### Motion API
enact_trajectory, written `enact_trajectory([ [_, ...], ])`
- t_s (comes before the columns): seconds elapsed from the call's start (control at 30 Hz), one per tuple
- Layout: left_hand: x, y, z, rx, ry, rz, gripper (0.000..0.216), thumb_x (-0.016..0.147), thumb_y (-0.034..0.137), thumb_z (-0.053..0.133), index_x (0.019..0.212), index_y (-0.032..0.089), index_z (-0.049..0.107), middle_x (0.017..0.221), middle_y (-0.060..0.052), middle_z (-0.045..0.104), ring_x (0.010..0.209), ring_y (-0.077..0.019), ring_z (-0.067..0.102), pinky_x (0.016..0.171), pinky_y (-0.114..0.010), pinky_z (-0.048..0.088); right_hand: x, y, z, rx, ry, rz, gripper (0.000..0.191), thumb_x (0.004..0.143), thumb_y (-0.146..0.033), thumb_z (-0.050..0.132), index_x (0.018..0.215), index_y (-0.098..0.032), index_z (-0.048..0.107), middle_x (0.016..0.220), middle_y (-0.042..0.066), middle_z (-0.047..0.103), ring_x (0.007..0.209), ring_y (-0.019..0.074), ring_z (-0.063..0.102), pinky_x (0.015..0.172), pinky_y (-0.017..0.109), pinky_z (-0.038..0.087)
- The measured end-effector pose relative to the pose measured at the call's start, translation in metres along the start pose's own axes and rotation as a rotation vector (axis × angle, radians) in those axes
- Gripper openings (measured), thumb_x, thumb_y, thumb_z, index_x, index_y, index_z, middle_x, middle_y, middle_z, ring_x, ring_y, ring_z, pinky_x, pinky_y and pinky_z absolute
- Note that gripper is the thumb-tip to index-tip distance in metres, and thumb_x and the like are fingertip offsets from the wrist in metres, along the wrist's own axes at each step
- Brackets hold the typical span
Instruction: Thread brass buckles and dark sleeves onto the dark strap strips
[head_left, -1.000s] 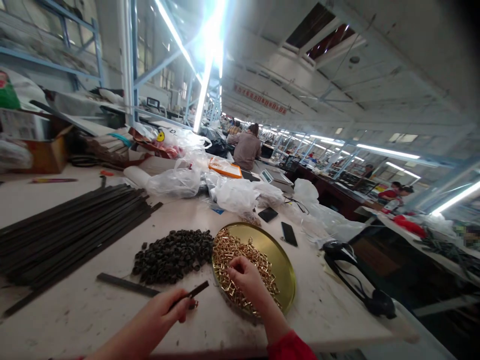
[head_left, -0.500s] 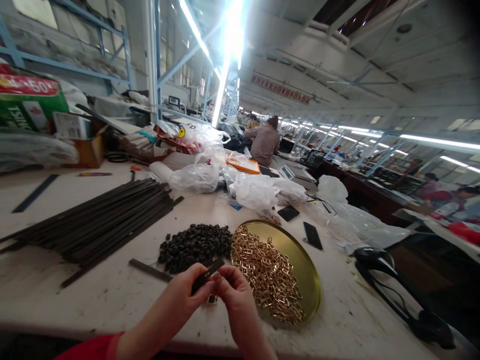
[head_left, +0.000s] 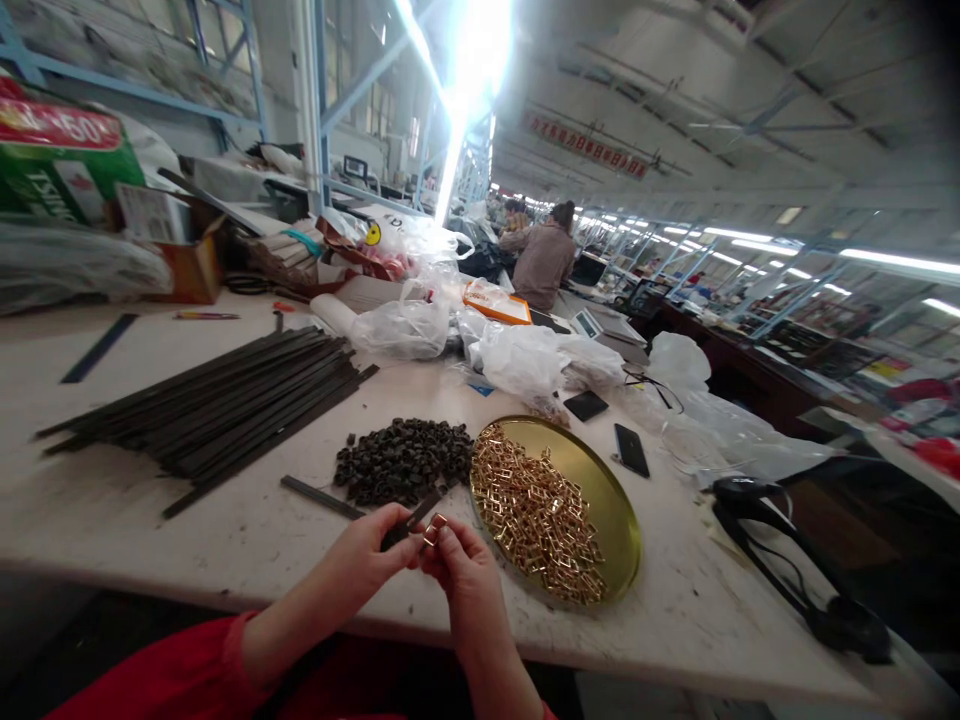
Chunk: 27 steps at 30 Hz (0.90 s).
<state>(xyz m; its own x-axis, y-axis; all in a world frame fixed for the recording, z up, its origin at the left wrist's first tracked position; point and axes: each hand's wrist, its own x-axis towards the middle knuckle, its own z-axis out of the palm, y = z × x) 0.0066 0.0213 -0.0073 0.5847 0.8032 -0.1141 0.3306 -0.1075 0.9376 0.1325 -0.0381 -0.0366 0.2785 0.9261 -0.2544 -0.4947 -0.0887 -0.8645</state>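
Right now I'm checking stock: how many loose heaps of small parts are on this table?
2: the dark loops, lying on the tabletop left of the gold tray, and the gold frames, heaped on that tray. Others may be hidden behind the plastic bags.

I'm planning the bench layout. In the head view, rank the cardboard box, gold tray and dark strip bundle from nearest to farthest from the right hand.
Nearest to the right hand first:
1. Gold tray, just right.
2. Dark strip bundle, left.
3. Cardboard box, far left, behind the bundle.
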Motion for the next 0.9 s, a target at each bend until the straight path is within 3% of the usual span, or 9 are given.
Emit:
enact_trajectory([
  [0.33, -0.005, -0.006, -0.001, 0.058, -0.019, -0.039, 0.026, 0.074, 0.043, 0.045, 0.066, 0.019, 0.048, 0.061, 0.003, 0.05, 0.06, -0.0151, 0.047, 0.057, -0.025, 0.036, -0.008, 0.002, 0.003, -0.057, -0.028, 0.042, 0.03, 0.069, -0.039, 0.07, 0.085, -0.014, 0.068, 0.075, 0.003, 0.067, 0.063, 0.0101, 0.056, 0.061, 0.023, 0.046],
  [0.53, -0.003, -0.006, -0.002, -0.007, -0.069, -0.09, 0.027, 0.072, 0.044, 0.045, 0.067, 0.018, 0.049, 0.061, 0.003, 0.051, 0.061, -0.015, 0.048, 0.057, -0.025, 0.036, -0.005, 0.005, -0.002, -0.193, -0.089, 0.046, 0.029, 0.065, -0.041, 0.071, 0.075, -0.014, 0.062, 0.063, 0.0, 0.061, 0.058, 0.0105, 0.053, 0.055, 0.022, 0.041],
  [0.77, 0.001, 0.0, -0.006, 0.033, -0.191, -0.176, 0.023, 0.07, 0.04, 0.048, 0.064, 0.018, 0.049, 0.054, 0.006, 0.046, 0.051, -0.0113, 0.039, 0.051, -0.023, 0.03, 0.0, 0.003, -0.014, -0.474, -0.159, -0.142, 0.015, 0.071, -0.028, 0.065, 0.077, -0.017, 0.058, 0.07, -0.001, 0.058, 0.061, 0.0109, 0.049, 0.058, 0.024, 0.038],
  [0.9, 0.002, -0.002, -0.001, -0.097, -0.139, -0.147, 0.023, 0.069, 0.04, 0.049, 0.069, 0.017, 0.05, 0.059, 0.005, 0.047, 0.057, -0.0122, 0.043, 0.055, -0.023, 0.035, -0.001, 0.004, -0.008, -0.252, -0.076, -0.098, 0.017, 0.07, -0.03, 0.066, 0.075, -0.018, 0.055, 0.067, -0.002, 0.058, 0.061, 0.0108, 0.05, 0.059, 0.024, 0.039],
])
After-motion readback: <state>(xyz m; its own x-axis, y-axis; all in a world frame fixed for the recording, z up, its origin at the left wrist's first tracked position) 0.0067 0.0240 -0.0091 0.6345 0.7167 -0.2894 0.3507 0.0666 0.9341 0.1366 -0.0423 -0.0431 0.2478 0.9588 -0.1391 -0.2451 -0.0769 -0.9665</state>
